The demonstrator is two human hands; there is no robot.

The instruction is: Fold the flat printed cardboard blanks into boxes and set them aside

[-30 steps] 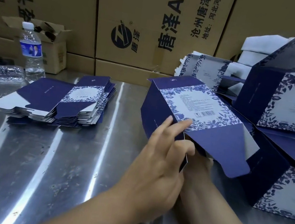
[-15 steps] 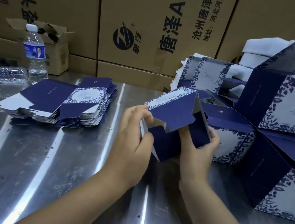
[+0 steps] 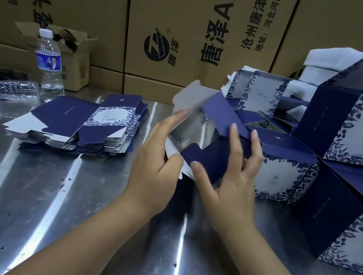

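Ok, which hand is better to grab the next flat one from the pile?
Left, probably. The left hand is on the same side as the stack of flat blanks. The right hand is over by the folded boxes. Both touch the half-folded box now.

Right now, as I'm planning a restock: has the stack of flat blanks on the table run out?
No, a thick stack of flat blanks lies on the metal table.
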